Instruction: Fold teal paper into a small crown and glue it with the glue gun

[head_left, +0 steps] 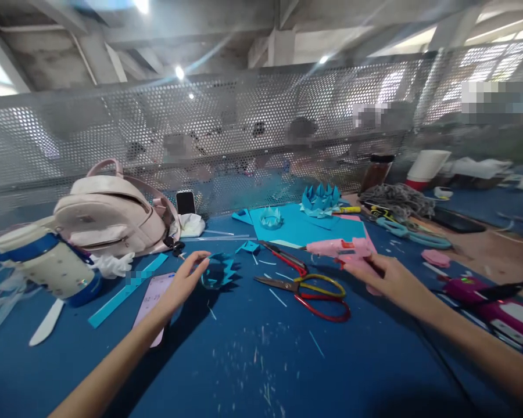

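Note:
My left hand [194, 271] pinches the near-left rim of a small blue paper crown [220, 273], a ring with pointed teeth just above the blue table. Fingers wrapped round its handle, my right hand [390, 281] holds a pink hot glue gun [342, 248]. Its nozzle points left, apart from the crown. Between the hands lie scissors with red and yellow handles [318, 293] and red-handled pliers or cutters [287, 258]. A folded blue paper piece [248, 248] sits just right of the crown.
Behind are blue paper sheets [287, 232], a pale small crown [271, 218] and a larger blue crown [320, 200]. To the left: a phone [150, 302], paper strip [128, 290], white knife [47, 325], tumbler [56, 267] and backpack [108, 212]. A perforated metal screen [226, 133] stands behind.

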`<state>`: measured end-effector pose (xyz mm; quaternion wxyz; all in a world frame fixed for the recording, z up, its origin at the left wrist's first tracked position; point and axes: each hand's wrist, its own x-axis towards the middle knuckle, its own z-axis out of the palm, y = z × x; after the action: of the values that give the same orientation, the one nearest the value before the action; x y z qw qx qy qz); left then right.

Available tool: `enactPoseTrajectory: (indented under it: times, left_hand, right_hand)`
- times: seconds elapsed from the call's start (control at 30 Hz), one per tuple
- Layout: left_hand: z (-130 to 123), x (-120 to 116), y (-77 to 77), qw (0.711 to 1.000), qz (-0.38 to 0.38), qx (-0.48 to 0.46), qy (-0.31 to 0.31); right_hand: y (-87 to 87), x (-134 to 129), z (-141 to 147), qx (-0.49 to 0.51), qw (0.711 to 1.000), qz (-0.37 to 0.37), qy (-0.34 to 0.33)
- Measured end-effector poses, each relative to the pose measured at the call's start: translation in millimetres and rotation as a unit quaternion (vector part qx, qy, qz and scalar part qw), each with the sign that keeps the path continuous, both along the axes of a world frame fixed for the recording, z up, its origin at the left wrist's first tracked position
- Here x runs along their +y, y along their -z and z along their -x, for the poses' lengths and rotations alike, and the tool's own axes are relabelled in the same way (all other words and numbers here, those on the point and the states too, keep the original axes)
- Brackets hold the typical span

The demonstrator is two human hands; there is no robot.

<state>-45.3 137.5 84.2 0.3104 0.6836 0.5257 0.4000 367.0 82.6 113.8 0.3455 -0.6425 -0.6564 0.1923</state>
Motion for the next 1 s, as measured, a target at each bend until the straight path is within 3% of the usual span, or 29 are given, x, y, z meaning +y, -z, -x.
enactPoseTrajectory:
  times: [0.17, 0.27, 0.4, 0.5, 0.67, 1.0]
  left_hand:
    - [9, 7, 5.3, 0.995, -0.032, 0.077, 0.046]
    - [6, 3, 7.4, 0.985, -0.06, 0.139, 0.08]
    - [1, 1, 10.6, 0.971, -0.107, 0.199, 0.083]
    - [2, 7, 13.6, 0.963, -0.134, 0.22, 0.078]
    - [2, 20, 17.4, 0.953, -0.169, 0.242, 0.064]
    - [-6, 48, 21.5, 0.942, -0.202, 0.265, 0.047]
  right_hand:
    - [22.5, -7, -40, -0.047, 0.998, 0.027, 0.014]
    - [34.7, -10, -53, -0.063, 0.996, 0.039, 0.043]
    - [44.5, -8, -66, -0.074, 0.995, 0.035, 0.056]
    - [48.0, -1, -76, -0.101, 0.993, 0.007, 0.062]
    - [49.2, 7, -87, -0.128, 0.99, 0.036, 0.036]
    - [51.8, -6, -97, -0.142, 0.989, 0.049, 0.011]
